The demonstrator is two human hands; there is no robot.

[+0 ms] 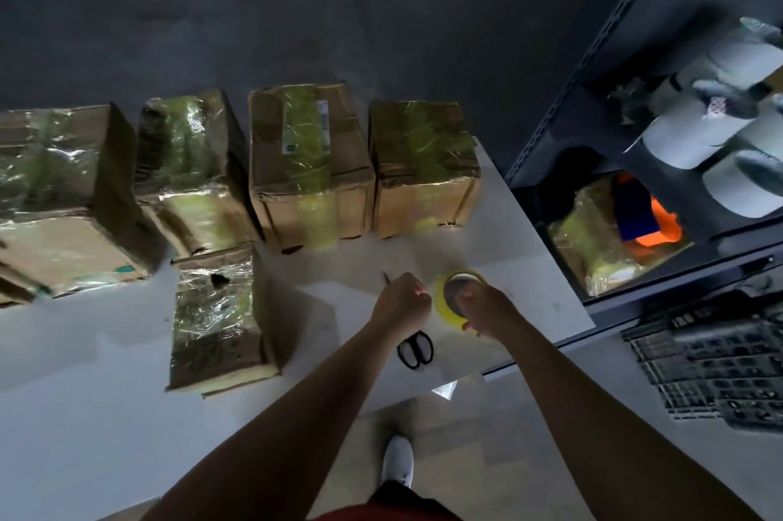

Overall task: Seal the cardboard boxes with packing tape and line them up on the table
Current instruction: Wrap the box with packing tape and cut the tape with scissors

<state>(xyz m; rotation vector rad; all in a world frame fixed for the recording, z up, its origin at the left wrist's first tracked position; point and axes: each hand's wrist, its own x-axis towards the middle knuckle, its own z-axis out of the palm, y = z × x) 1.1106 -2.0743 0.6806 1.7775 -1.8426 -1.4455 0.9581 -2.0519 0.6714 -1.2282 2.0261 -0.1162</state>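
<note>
Tape point(442, 300) stands on edge near the right end of the table point(529, 266), gripped from above by my right hand point(483, 304). My left hand point(400, 302) is bunched just beside it; whether it pinches a loose end I cannot tell. Scissors point(416, 349) lie under that wrist. Four boxes point(305, 164) line the far edge, and a fifth box point(214, 317) stands in front.

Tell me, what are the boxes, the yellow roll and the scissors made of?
The boxes: brown cardboard, matte with creased edges, under glossy, wrinkled clear-greenish tape. The yellow roll: likely plastic packing tape, translucent and shiny. The scissors: black handles look plastic; the blade tip seems metal, dimly lit.
</note>
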